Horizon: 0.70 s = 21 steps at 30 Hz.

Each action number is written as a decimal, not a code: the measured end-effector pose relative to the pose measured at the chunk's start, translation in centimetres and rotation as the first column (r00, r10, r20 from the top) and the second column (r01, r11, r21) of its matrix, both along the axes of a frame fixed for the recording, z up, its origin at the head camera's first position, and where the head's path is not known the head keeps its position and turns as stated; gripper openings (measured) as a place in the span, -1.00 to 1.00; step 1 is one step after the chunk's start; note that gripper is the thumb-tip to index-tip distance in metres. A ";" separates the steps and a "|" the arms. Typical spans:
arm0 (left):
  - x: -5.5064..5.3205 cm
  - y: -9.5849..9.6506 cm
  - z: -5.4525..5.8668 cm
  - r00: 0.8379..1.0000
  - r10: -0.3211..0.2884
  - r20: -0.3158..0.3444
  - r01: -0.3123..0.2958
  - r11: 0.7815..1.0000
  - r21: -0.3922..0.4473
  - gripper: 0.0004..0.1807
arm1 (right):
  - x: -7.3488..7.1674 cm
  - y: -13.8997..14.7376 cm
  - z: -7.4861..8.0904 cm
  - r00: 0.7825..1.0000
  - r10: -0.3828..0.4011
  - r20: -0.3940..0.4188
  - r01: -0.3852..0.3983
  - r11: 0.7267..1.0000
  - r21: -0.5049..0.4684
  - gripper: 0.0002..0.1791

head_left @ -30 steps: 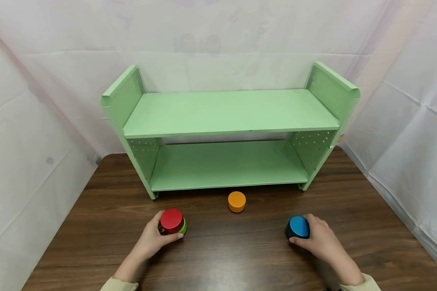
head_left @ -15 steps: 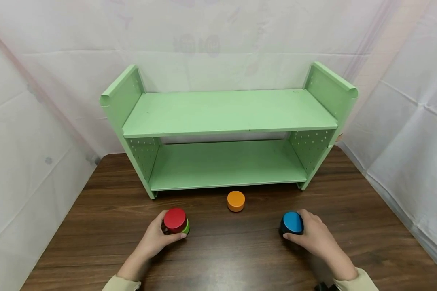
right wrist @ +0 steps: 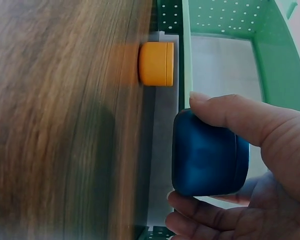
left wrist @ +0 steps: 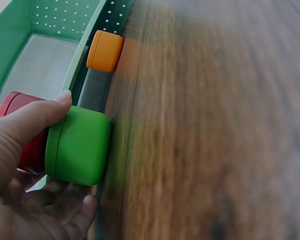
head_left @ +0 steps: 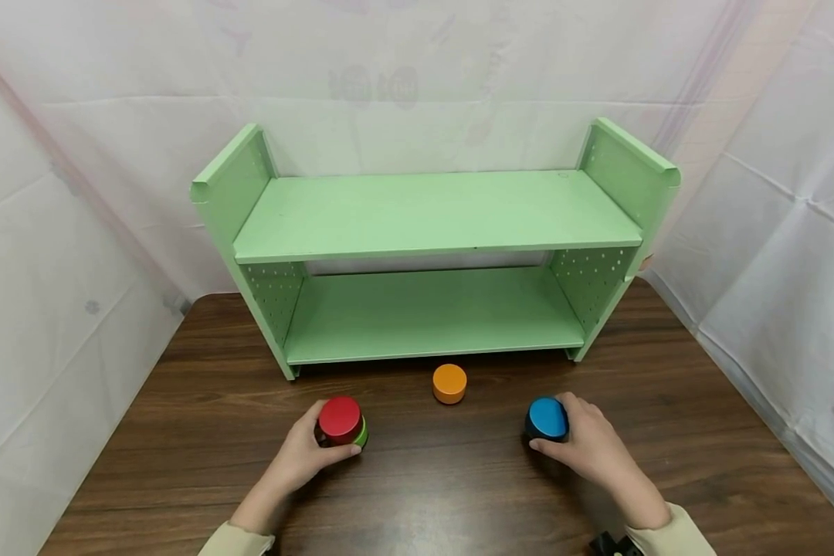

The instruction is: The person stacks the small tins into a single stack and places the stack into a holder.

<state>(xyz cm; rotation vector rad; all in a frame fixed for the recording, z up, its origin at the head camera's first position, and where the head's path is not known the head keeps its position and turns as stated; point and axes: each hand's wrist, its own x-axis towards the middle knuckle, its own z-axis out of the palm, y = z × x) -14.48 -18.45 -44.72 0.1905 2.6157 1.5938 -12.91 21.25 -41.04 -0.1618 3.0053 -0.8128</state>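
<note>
A small round red tin (head_left: pixel 340 415) sits on top of a green tin (head_left: pixel 364 435), left of centre in the head view. My left hand (head_left: pixel 299 455) grips this stack from the left, its thumb across both tins at the front; the left wrist view shows the thumb lying over the seam and fingers under the green tin (left wrist: pixel 85 145). At the right, my right hand (head_left: pixel 591 440) holds a blue-topped tin (head_left: pixel 547 418) between thumb and fingers. Between the hands and farther back stands an orange tin (head_left: pixel 449 380), touched by neither.
A light green two-tier shelf (head_left: pixel 424 212) stands on the dark wood table (head_left: pixel 445 494) behind the tins, its lower board (head_left: pixel 431 316) just beyond the orange tin. White sheeting (head_left: pixel 417 93) hangs behind and at both sides.
My left hand has shifted slightly right with the red and green tins. My right hand has moved left and a little farther back with the blue tin. The orange tin has stayed put.
</note>
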 end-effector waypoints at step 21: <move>-0.1 1.5 0.1 0.999 -0.031 0.010 0.031 1.000 0.000 -0.26 | -1.4 -2.6 0.2 0.993 0.016 -0.117 -0.024 0.998 -0.063 -0.30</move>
